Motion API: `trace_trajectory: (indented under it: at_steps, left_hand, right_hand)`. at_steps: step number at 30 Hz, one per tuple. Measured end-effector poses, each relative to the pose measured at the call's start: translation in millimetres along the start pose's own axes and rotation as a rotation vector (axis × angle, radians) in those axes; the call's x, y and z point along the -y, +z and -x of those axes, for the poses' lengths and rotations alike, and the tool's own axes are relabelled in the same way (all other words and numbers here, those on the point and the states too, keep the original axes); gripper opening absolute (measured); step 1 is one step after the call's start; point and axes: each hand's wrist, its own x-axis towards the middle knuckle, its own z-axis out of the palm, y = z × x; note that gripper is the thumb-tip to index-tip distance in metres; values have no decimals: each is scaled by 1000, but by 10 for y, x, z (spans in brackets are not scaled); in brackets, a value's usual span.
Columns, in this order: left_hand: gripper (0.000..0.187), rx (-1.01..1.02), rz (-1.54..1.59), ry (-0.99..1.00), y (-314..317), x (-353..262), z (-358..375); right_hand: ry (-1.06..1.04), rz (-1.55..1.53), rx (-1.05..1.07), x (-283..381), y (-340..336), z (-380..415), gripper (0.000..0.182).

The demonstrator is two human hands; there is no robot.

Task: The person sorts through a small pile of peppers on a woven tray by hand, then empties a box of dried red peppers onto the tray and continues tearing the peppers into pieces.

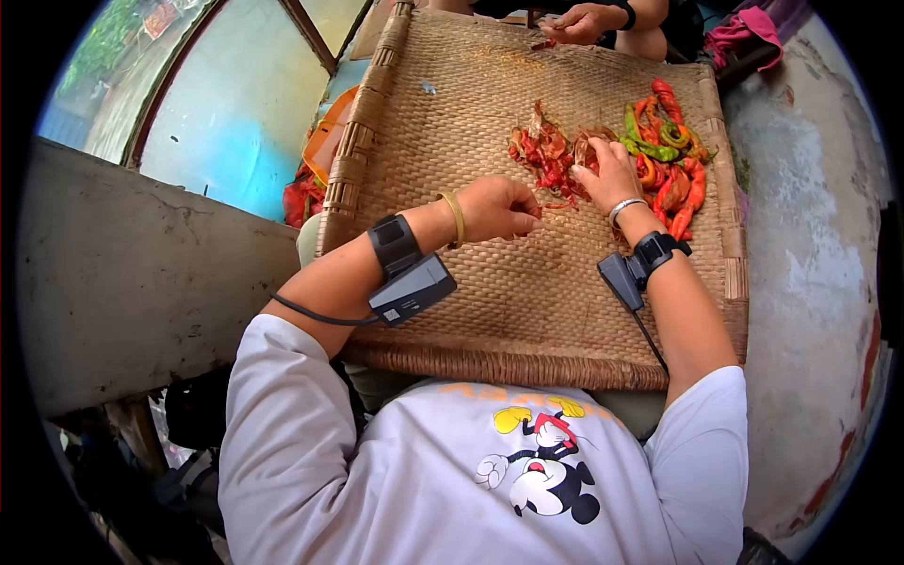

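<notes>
On a woven mat [452,292] lies a heap of shrivelled dark red dried chili peppers [549,165]. My right hand [614,179] is at the heap's right side, thumb and fingers closing around a brownish dried pepper [586,143]; the fingers partly hide it. Just right of this hand sit fresher red, orange and green chili peppers [673,151]. My left hand [497,209] hovers over the mat, below and left of the dried heap. Its fingers are curled in toward the thumb, and whatever they may hold is hidden.
Across the mat another person's hand [586,24] holds a small dark red piece. An orange container [331,137] and a red bag [303,196] stand beyond the mat's left edge. Walls flank both sides; a pink cloth [749,40] lies at the back right.
</notes>
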Motion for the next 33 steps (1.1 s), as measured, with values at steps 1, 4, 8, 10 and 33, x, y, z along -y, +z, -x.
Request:
trace_trajectory:
  at_steps: [1, 4, 8, 10, 33]
  left_hand:
    - [17, -23, -5, 4, -20, -12, 7]
    - [17, -68, 25, 10, -79, -22, 23]
    - [15, -136, 101, 23, -163, 26, -22]
    - [14, -143, 135, 33, -189, 27, -23]
    - [18, -40, -694, 161, -69, 274, -128]
  right_hand:
    - [-1, 0, 2, 10, 6, -13, 48]
    - [93, 113, 48, 150, 62, -5, 50]
    - [-68, -45, 41, 337, 289, 161, 46]
    - [-153, 38, 51, 503, 282, 336, 43]
    - [-342, -62, 158, -51, 57, 448, 32]
